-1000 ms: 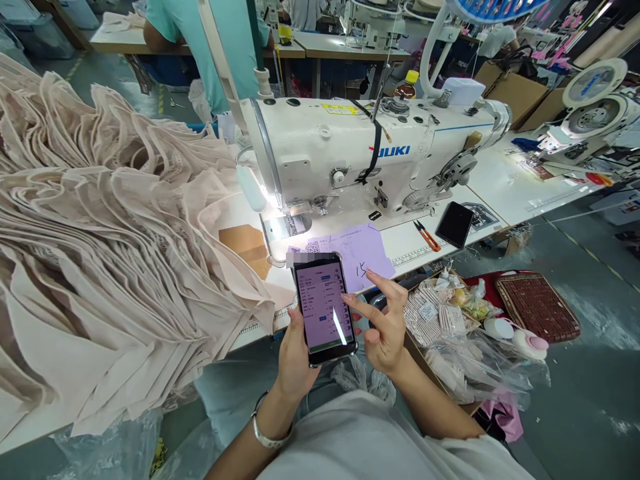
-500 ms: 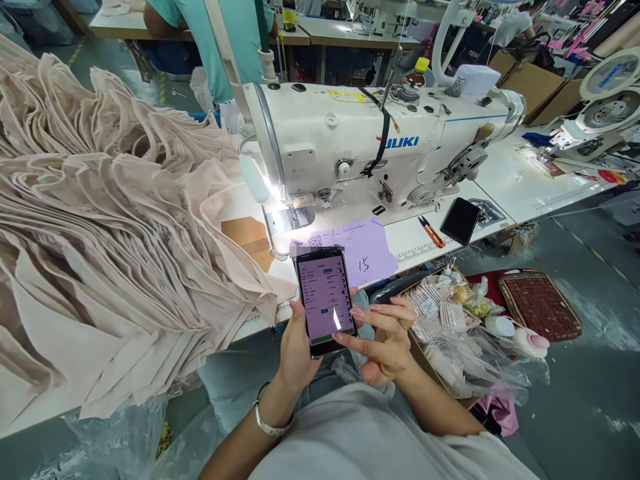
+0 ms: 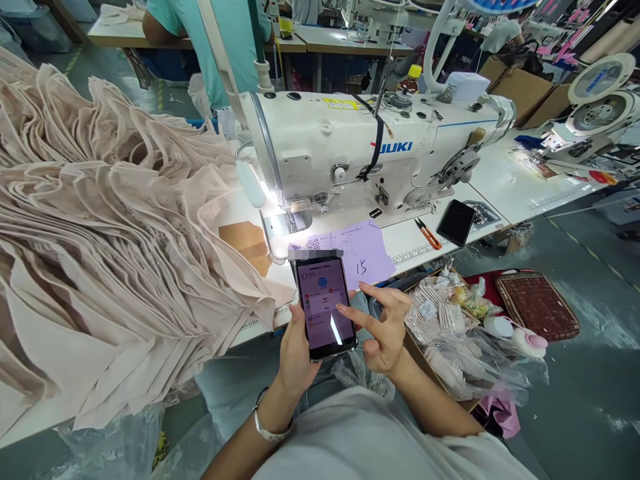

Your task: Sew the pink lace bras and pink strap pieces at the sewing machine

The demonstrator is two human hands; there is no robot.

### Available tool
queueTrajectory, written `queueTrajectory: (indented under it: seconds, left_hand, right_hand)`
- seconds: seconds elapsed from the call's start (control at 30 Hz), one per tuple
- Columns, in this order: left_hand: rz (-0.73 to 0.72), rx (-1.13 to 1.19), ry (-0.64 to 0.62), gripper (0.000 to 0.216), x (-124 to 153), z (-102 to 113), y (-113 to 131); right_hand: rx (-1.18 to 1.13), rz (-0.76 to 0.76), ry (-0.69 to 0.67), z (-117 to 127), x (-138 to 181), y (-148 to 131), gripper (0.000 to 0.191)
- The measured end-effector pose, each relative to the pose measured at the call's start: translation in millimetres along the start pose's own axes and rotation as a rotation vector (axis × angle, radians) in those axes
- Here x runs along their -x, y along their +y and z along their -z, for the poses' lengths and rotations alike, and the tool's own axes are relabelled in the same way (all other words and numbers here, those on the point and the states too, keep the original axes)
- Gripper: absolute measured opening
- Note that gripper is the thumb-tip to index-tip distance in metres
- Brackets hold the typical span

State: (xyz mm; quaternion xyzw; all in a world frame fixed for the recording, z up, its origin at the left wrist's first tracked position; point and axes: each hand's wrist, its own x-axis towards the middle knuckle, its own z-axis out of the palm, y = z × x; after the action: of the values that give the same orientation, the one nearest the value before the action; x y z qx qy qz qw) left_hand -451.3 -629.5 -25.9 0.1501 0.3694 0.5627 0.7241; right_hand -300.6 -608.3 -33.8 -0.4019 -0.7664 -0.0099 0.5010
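From my remote view, the left hand [image 3: 296, 353] grips the lit phone [image 3: 323, 310] in front of the worktop [image 3: 403, 237]. The right hand [image 3: 383, 327] is spread, its index tip at the phone's screen; I can't tell whether it presses. Just beyond, I see a purple sheet [image 3: 367, 250] marked 15, near the sewing machine [image 3: 310, 130].

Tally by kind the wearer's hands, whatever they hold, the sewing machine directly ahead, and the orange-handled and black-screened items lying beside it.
Hands: 2 (left hand, right hand)
Held phone: 1
Sewing machine: 1
Orange-handled snips: 1
Black-screened device: 1
Total: 6
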Motion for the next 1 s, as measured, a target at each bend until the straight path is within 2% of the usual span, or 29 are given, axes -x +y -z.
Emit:
queueTrajectory:
  seconds: [0.4,0.6,0.83,1.0]
  left_hand:
    - [-0.002,0.017,0.014,0.073,0,-2,1]
    - [-0.004,0.047,-0.021,0.072,-1,-1,-1]
    - [-0.058,-0.061,0.042,0.081,-2,1,-8]
    - [-0.080,-0.093,0.041,0.074,-3,4,-11]
  right_hand:
    - [0.012,-0.012,-0.044,-2,4,3,0.062]
    - [0.027,-0.019,-0.037,-2,5,3,0.064]
    - [0.043,-0.038,-0.164,-4,-2,-2,0.078]
    - [0.053,-0.030,-0.205,-7,-3,-3,0.079]
